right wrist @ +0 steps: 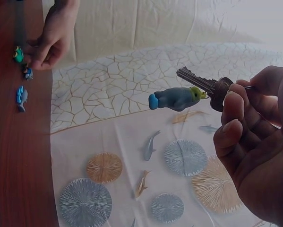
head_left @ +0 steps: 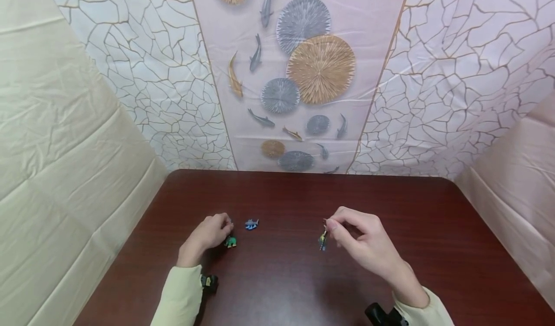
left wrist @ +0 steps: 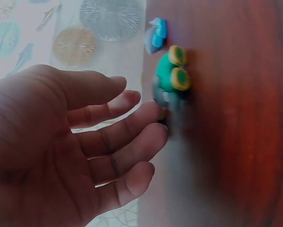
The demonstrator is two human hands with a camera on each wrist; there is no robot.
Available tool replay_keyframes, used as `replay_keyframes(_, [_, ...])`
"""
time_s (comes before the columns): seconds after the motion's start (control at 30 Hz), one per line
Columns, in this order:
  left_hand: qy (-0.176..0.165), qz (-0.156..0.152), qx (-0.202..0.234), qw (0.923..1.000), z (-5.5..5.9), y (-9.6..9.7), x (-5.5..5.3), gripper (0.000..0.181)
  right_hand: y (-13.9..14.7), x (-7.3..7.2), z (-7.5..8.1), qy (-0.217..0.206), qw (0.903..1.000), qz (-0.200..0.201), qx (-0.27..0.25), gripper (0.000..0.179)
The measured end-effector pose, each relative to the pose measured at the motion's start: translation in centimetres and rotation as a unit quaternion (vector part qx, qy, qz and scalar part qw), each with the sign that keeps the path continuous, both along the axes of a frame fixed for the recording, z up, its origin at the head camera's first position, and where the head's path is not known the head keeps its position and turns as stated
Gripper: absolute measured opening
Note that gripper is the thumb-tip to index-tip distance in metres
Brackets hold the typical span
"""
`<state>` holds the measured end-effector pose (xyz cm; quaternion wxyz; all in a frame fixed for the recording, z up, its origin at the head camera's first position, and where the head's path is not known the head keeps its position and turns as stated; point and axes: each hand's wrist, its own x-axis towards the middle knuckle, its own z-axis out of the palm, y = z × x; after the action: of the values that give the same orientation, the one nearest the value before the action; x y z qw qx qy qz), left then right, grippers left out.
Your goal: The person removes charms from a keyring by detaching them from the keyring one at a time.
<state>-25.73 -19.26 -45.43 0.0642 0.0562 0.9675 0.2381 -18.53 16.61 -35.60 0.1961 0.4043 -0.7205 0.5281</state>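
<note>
My right hand point(head_left: 368, 241) pinches a key ring between thumb and fingers, above the table. From it hang a metal key point(right wrist: 198, 81) and a small grey figure charm point(right wrist: 174, 98) with a yellow-green head and blue end. On the left, my left hand point(head_left: 207, 234) reaches low over the table, fingers loosely bent, thumb apart from them in the left wrist view. Close by its fingertips stands a green figure point(head_left: 231, 242) with yellow feet. Another small blue-and-dark figure point(right wrist: 28, 72) is right at the fingertips, mostly hidden in the head view.
A grey-and-blue shark-like figure point(head_left: 251, 224) stands on the dark red-brown table point(head_left: 277, 278), right of the left hand. Patterned cloth point(head_left: 321, 123) hangs behind the table, with plain cream cloth point(head_left: 65, 172) at the sides. Each wrist wears a black camera.
</note>
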Motion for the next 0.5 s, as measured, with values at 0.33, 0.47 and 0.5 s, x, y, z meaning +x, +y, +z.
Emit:
replay_keyframes(0.33, [0.015, -0.015, 0.029, 0.9993, 1.9, 1.2, -0.1, 0.011, -0.1, 0.2, 0.8, -0.021, 0.9997, -0.002, 0.015, 0.025])
replay_keyframes(0.47, [0.020, -0.022, 0.048, 0.9984, 3.0, 2.1, 0.2, 0.013, -0.2, 0.2, 1.2, -0.017, 0.9997, -0.005, 0.015, 0.025])
replay_keyframes(0.5, [0.024, -0.027, 0.052, 0.9980, 3.4, 2.4, 0.4, 0.013, -0.2, 0.2, 1.3, -0.014, 0.9998, -0.006, 0.015, 0.026])
